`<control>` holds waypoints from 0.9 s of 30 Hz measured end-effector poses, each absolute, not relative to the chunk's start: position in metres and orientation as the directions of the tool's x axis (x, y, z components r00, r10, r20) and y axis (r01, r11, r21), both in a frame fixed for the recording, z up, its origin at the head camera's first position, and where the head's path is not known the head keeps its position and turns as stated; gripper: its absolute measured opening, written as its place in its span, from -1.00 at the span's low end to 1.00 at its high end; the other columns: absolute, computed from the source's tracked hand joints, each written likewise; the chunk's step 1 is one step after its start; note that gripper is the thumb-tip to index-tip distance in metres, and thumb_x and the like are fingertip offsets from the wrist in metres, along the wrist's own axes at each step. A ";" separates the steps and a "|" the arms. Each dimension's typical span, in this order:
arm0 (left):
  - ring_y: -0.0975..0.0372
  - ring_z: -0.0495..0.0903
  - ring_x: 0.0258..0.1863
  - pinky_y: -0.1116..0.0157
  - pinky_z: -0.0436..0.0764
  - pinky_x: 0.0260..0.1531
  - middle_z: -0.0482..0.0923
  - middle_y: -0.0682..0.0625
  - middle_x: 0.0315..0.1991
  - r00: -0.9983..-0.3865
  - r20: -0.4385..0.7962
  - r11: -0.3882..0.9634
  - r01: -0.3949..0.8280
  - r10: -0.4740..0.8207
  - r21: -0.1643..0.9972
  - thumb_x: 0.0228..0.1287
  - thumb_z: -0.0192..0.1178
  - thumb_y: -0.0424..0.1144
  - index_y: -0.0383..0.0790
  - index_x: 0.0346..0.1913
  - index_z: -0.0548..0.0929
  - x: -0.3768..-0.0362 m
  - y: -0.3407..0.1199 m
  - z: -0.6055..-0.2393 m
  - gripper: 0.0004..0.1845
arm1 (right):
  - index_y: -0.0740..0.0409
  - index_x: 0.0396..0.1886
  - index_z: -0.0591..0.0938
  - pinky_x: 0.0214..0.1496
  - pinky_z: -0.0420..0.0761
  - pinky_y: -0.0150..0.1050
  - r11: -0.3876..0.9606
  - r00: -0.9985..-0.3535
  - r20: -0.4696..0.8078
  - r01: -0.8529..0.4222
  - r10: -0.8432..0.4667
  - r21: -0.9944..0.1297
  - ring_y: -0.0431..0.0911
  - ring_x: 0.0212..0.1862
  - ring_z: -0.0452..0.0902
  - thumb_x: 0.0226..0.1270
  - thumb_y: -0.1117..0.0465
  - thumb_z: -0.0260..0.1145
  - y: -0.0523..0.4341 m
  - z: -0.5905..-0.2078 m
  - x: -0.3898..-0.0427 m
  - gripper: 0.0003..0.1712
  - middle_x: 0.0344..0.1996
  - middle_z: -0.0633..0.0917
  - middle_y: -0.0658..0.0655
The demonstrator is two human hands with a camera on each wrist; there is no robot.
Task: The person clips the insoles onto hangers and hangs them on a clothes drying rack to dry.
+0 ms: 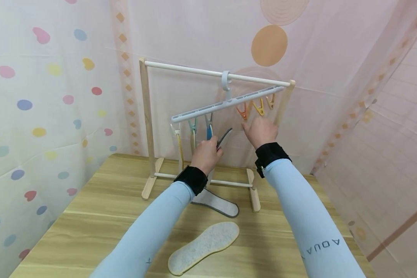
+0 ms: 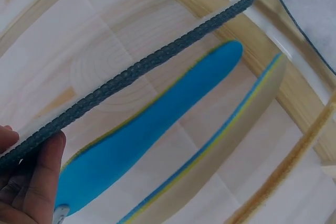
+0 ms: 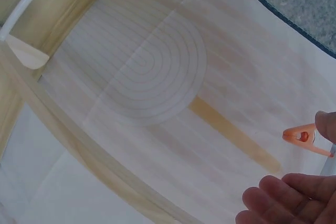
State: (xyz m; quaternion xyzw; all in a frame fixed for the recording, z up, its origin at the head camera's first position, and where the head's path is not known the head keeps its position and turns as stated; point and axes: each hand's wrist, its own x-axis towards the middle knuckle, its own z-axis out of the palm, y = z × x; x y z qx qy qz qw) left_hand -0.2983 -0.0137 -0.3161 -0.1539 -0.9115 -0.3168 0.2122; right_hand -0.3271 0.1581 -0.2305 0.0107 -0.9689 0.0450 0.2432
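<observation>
Left hand [image 1: 205, 154]: fingers pinching the edge of a thin grey-edged insole [image 1: 224, 137], held up on edge just below the white plastic clip hanger [image 1: 226, 103]; a blue insole [image 2: 152, 129] hanging close beside it from a blue clip [image 1: 209, 127].

Right hand [image 1: 260, 131]: raised, fingers relaxed and loosely spread, holding nothing, fingertips just beside the orange plastic clip [image 3: 304, 137].

Clip hanger: tilted, hooked on the white top rail of a pale wooden drying rack [image 1: 146, 127]; yellow clips [image 1: 260, 107] further along.

Light wooden table [image 1: 100, 208]: rack standing on it; one white fleecy insole [image 1: 205, 247] lying flat near the front; a second grey-rimmed insole [image 1: 219, 204] lying by the rack's base.
</observation>
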 end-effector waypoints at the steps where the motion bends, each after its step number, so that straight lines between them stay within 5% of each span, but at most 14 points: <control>1: 0.17 0.58 -0.54 0.28 0.55 -0.54 0.61 -0.10 -0.46 -0.866 0.480 0.751 0.410 0.142 0.518 0.37 0.19 -0.33 -0.30 -0.25 0.53 -0.299 -0.013 -0.316 -0.91 | 0.12 -0.81 0.40 -0.70 0.21 -0.25 0.995 -0.879 0.477 -0.042 0.003 -0.085 -0.07 -0.69 0.32 0.43 -0.22 0.18 0.158 -0.230 -0.328 -0.30 -0.79 0.28 0.00; 14: 0.19 0.58 -0.54 0.31 0.56 -0.53 0.61 -0.08 -0.46 -0.871 0.477 0.753 0.392 0.119 0.528 0.37 0.21 -0.32 -0.30 -0.23 0.55 -0.305 -0.005 -0.315 -0.91 | 0.15 -0.70 0.47 -0.70 0.20 -0.23 0.991 -0.858 0.512 -0.035 0.036 -0.128 -0.05 -0.70 0.34 0.41 -0.34 0.11 0.148 -0.221 -0.343 -0.28 -0.78 0.32 0.02; 21: 0.20 0.58 -0.55 0.32 0.55 -0.55 0.60 -0.07 -0.48 -0.876 0.469 0.745 0.388 0.114 0.543 0.37 0.21 -0.32 -0.30 -0.24 0.54 -0.305 -0.003 -0.313 -0.90 | 0.11 -0.47 0.54 -0.61 0.32 -0.17 0.976 -0.855 0.518 -0.076 0.042 -0.206 0.01 -0.55 0.47 0.41 -0.27 0.16 0.142 -0.220 -0.354 -0.45 -0.65 0.50 0.09; 27: 0.20 0.58 -0.56 0.33 0.52 -0.57 0.59 -0.06 -0.49 -0.883 0.456 0.749 0.378 0.115 0.544 0.38 0.20 -0.33 -0.30 -0.25 0.53 -0.304 -0.003 -0.313 -0.91 | 0.11 -0.53 0.43 -0.66 0.22 -0.21 0.968 -0.843 0.537 -0.096 0.046 -0.233 -0.03 -0.63 0.36 0.43 -0.20 0.17 0.137 -0.221 -0.359 -0.48 -0.71 0.38 0.04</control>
